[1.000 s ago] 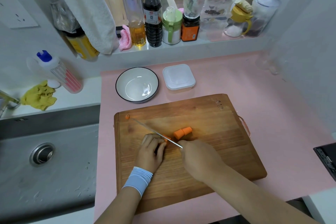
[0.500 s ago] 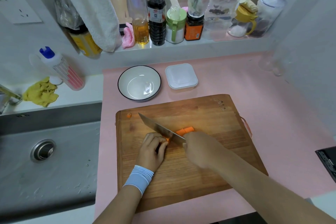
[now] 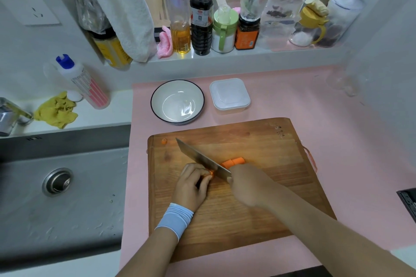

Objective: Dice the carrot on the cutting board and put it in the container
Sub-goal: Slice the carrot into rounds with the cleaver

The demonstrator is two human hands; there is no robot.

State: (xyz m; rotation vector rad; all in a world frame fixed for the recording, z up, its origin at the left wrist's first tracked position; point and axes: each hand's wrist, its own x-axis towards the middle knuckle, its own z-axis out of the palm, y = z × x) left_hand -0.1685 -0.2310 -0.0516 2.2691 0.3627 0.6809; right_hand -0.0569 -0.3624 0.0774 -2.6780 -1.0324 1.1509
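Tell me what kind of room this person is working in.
Most likely a home kitchen: a steel sink sits beside the counter, a knife cuts a carrot on a wooden cutting board, and an oil bottle and a dark sauce bottle stand on the sill.

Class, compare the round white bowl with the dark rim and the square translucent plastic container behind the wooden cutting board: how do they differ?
The round white bowl is circular with a dark rim; the square translucent plastic container is pale all over. The bowl stands open and empty; the container has its lid on. Both sit side by side on the pink counter.
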